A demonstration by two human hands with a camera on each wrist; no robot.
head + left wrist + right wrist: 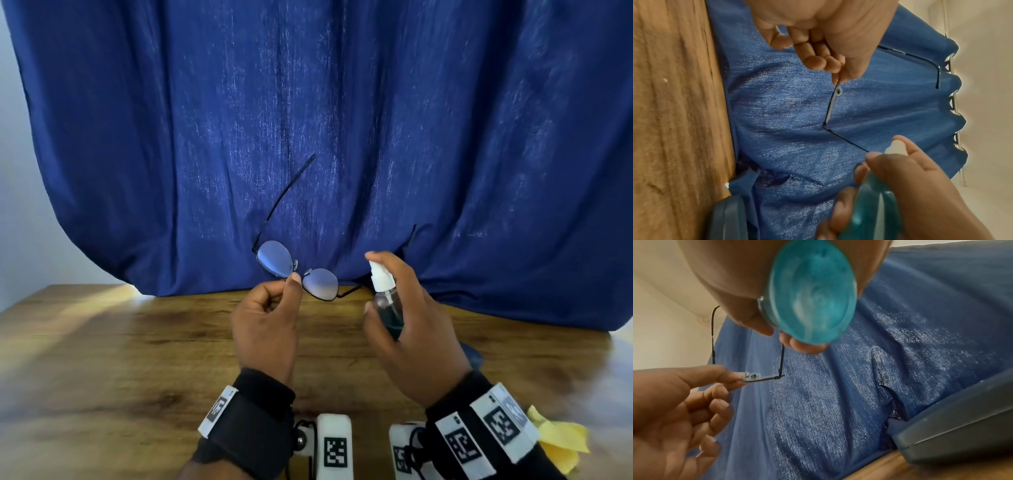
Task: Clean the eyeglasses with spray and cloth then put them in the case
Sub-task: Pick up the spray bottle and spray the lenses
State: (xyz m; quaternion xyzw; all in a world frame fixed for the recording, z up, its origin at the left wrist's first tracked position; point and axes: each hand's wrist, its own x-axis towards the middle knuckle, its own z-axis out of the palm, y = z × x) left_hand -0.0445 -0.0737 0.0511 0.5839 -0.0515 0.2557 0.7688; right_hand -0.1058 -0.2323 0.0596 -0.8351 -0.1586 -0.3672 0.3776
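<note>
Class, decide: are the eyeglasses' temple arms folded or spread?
Spread: both arms of the eyeglasses stick out away from the lenses, held by the left hand.

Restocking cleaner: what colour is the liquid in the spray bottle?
Teal-blue, clearest in the right wrist view of the spray bottle, held by the right hand.

Glasses point(296, 269) up over the table point(102, 359), spray bottle point(387, 301) just right of them, curtain point(342, 120) behind, case point(953, 423) and cloth point(561, 442) farther right.

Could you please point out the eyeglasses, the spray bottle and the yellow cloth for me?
eyeglasses point(320, 283), head view, on one lens.
spray bottle point(381, 278), head view, white pump.
yellow cloth point(563, 440), head view, visible folds.
</note>
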